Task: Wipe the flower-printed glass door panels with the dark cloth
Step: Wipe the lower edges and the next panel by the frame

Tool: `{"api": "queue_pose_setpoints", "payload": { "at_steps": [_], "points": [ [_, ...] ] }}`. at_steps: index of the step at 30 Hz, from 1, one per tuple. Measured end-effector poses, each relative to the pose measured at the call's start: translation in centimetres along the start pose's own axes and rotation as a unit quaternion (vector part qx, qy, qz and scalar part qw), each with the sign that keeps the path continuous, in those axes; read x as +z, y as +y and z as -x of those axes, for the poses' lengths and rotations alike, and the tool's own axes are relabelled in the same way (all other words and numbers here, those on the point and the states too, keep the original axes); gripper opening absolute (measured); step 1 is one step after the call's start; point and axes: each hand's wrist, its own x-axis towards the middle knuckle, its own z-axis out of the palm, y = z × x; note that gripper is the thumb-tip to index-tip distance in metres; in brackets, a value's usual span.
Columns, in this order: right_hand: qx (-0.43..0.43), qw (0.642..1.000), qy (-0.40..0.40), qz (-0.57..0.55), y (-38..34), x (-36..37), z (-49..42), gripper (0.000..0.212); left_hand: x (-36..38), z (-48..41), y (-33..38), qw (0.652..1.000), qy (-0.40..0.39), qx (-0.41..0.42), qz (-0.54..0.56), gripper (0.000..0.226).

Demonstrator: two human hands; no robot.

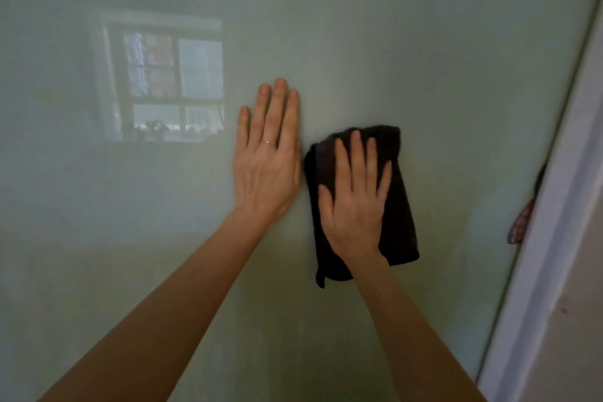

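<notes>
A pale green frosted glass door panel fills nearly the whole view. My right hand lies flat with straight fingers on a folded dark cloth and presses it against the glass near the middle. My left hand rests flat on the bare glass just left of the cloth, fingers straight and together, with a thin ring on one finger. A small piece of a reddish flower print shows at the panel's right edge.
A white door frame runs slantwise down the right side, with a beige wall beyond it. A window's reflection shows on the glass at the upper left.
</notes>
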Motion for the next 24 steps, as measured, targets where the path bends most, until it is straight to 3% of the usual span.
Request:
{"api": "queue_pose_setpoints", "payload": {
  "at_steps": [3,6,13,20,22,24],
  "points": [
    [0.135,0.991,0.019,-0.010,2.6,-0.1,-0.5,0.065,0.7,-0.2,1.5,1.000,0.002,0.000,-0.017,0.056],
    [0.181,0.983,0.022,-0.014,1.6,-0.3,-1.0,0.066,0.9,-0.2,1.7,1.000,0.003,-0.006,-0.026,0.056],
    [-0.067,0.998,-0.022,-0.008,4.1,-0.6,0.7,0.064,1.8,-0.2,4.2,1.000,-0.001,-0.003,0.005,0.060],
    [0.190,0.980,0.041,-0.033,6.7,-0.5,-0.8,0.066,2.0,-0.1,4.7,1.000,-0.005,-0.011,-0.016,0.058],
    [0.146,0.989,0.028,-0.029,6.0,-0.6,-0.5,0.066,2.3,-0.1,5.3,1.000,-0.012,-0.004,-0.007,0.059],
    [0.031,0.999,-0.003,-0.012,6.9,-0.8,0.5,0.065,3.0,-0.2,6.9,1.000,-0.013,0.017,0.006,0.060]
  ]
}}
